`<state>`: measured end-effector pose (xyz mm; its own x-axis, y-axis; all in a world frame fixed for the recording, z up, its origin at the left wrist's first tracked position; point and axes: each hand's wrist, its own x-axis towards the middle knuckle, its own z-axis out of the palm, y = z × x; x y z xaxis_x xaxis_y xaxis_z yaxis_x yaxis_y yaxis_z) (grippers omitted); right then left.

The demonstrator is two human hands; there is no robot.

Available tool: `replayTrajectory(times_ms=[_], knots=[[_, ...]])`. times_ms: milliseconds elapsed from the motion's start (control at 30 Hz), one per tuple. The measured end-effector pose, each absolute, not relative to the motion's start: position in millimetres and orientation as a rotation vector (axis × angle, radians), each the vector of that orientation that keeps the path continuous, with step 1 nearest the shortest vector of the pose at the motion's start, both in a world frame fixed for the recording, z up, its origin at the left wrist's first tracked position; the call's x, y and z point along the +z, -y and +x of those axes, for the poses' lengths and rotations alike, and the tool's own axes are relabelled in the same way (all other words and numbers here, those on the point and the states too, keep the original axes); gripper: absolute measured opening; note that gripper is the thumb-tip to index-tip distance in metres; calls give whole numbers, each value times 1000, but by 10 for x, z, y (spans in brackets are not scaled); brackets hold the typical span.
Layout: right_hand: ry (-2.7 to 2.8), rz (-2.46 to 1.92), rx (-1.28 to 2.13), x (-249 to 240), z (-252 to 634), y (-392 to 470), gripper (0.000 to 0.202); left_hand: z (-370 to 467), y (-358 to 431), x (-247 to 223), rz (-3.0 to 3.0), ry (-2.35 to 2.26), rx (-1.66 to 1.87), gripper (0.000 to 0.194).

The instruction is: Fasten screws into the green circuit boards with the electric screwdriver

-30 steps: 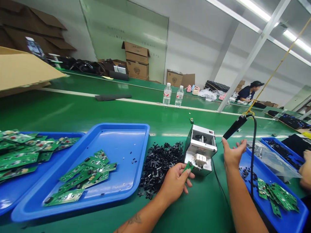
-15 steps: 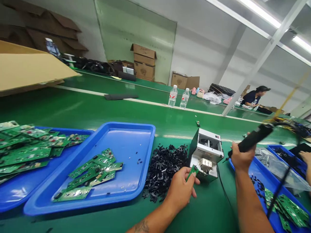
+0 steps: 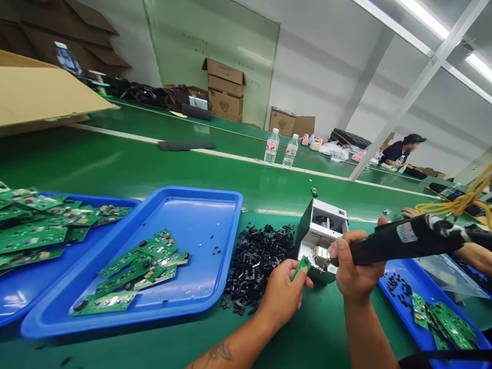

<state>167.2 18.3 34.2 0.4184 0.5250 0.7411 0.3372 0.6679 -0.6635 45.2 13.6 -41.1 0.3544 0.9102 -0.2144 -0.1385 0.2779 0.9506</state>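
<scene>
1. The desk point(image 3: 315, 333) is viewed forward and downward from the head, above its near side.
2. The left hand point(image 3: 285, 292) and right hand point(image 3: 357, 274) are framed closely.
3. The desk's far edge is seen distantly, slanting down rightward before the wall point(image 3: 323, 66).

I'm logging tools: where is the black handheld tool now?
In the head view's right half, the black handheld tool is gripped in the right hand, mostly right of the white machine.
</scene>
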Motion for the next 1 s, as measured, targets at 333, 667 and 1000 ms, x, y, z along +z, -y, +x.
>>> replayTrajectory(times_ms=[333,667,1000], knots=[[1120,-967,183,258,1592,-193,49,451,-150,-393,983,-898,865,25],[1081,-775,167,465,1380,-126,53,500,-116,-336,950,-946,895,25],[1111,-789,208,371,1398,-184,81,514,-113,-350,941,-958,896,30]])
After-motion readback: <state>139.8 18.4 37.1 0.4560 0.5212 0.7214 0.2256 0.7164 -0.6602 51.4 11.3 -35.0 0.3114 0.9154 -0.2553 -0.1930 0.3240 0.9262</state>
